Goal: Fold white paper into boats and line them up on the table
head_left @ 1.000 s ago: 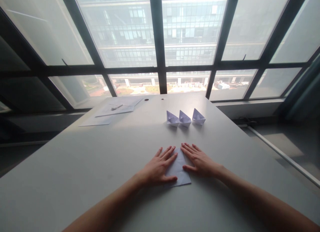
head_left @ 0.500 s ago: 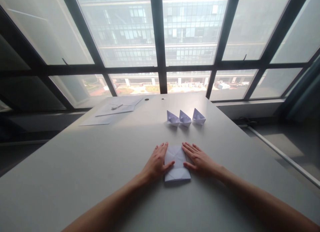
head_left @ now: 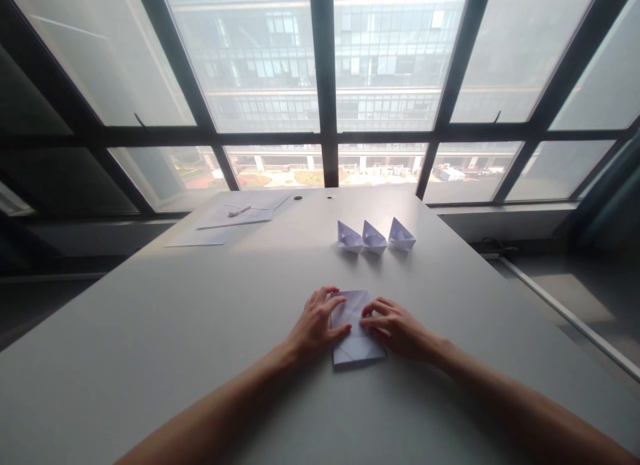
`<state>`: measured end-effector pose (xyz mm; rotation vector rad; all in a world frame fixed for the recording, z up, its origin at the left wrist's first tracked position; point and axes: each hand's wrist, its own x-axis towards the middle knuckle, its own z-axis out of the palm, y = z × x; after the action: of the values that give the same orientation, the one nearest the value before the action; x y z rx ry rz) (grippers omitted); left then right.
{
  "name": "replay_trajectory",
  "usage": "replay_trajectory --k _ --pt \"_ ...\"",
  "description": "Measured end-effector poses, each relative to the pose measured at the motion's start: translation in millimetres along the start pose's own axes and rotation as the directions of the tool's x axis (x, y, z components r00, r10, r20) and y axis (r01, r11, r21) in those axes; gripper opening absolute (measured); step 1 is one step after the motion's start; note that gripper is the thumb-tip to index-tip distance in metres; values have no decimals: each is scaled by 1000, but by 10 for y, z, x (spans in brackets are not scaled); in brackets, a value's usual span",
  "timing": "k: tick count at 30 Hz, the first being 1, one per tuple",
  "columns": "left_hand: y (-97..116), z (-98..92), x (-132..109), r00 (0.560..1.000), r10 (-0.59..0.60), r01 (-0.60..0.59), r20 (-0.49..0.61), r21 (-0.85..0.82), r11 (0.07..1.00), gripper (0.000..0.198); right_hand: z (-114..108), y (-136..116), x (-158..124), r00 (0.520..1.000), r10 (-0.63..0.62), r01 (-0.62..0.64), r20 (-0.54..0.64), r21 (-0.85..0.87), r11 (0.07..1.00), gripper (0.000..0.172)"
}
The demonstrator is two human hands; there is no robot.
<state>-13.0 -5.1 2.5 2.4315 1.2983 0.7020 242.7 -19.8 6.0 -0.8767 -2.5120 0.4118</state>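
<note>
A folded sheet of white paper (head_left: 358,350) lies flat on the white table, with crease lines across it. My left hand (head_left: 317,321) rests on its left edge, thumb and index finger apart and bent over the paper. From the right, my right hand (head_left: 393,325) has its thumb and fingers drawn together at the paper's right side, pinching it there. The right fingertips partly cover the paper. Beyond the hands stand three folded paper boats (head_left: 375,238) in a row, the right one slightly apart.
The white table (head_left: 225,305) runs up to a large window (head_left: 327,85) with dark frames. At the table's far left lie several paper sheets (head_left: 200,237) with a small white object (head_left: 239,211) on top. A round hole (head_left: 298,198) shows near the far edge.
Both hands lay flat with fingers stretched along the paper's sides; now their fingers are bent. The right fingertips have come together over the paper. The view has shifted slightly.
</note>
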Motion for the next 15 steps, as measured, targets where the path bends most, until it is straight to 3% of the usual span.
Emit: replay_trajectory --k 4,8,15 --pt "1 8 -24 998 47 -48 -34 -16 999 46 5 -19 11 1000 2 -2 -9 -1 1000 28" --pt "0 2 -43 988 152 -155 -30 -144 977 58 32 -8 14 999 20 -20 -29 11 1000 32" --pt "37 -50 -46 956 286 -270 63 -194 943 63 75 18 -6 992 104 -97 -75 91 991 64"
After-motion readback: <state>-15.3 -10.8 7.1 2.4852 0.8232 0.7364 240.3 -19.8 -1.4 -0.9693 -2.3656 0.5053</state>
